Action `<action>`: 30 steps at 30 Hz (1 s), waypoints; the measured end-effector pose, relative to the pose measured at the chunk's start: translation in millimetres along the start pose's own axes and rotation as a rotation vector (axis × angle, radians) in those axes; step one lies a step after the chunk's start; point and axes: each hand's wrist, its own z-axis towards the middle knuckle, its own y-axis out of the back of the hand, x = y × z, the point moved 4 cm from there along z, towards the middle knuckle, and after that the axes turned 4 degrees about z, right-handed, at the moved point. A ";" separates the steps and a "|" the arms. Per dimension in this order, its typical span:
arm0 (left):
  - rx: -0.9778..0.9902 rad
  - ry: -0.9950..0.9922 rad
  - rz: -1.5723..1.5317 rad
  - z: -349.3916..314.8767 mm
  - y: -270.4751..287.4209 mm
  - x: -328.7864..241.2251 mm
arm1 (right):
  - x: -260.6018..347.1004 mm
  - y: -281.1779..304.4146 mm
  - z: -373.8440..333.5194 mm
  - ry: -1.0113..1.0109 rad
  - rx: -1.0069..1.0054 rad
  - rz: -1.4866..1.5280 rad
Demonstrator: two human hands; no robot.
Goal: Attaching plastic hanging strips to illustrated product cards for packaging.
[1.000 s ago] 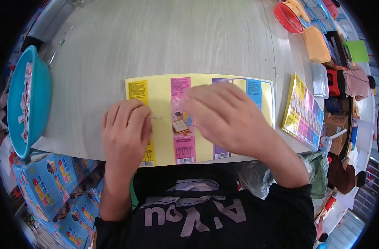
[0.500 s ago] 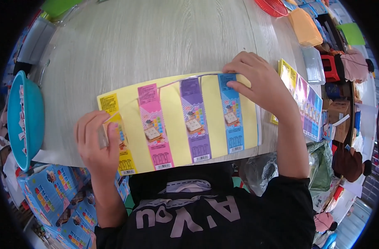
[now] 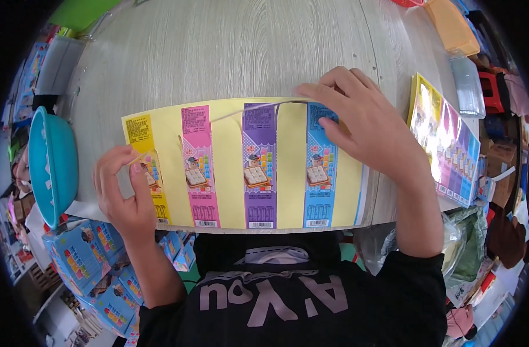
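A pale yellow backing sheet [image 3: 227,173] lies at the table's near edge, bearing printed labels in yellow [image 3: 139,128], pink [image 3: 197,124], purple [image 3: 260,124] and blue [image 3: 320,199]. My left hand [image 3: 124,194] is at the yellow label, thumb and forefinger closing on a thin yellow strip [image 3: 144,155]. At the top right, my right hand [image 3: 363,118] rests over the sheet's far edge and the blue label's top, fingers apart. A narrow pale strip [image 3: 241,110] bows loose from the pink label toward my right forefinger. Whether that finger presses its end is hidden.
To the left stands a turquoise basin [image 3: 57,168]; light blue printed boxes [image 3: 82,248] are stacked below it. Glossy label sheets [image 3: 444,139] lie at the right, near clear plastic trays [image 3: 468,87] and an orange stack [image 3: 452,26]. Plastic bags [image 3: 464,237] hang lower right.
The view has shifted, and the sheet now lies straighter. The narrow strip stands out more plainly along the far edge. Both hands remain at the same ends of the sheet.
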 end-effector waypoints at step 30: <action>0.462 -0.436 -0.034 13.9 -77.7 -172.0 | 7.5 -9.6 -0.9 0.034 -0.020 0.174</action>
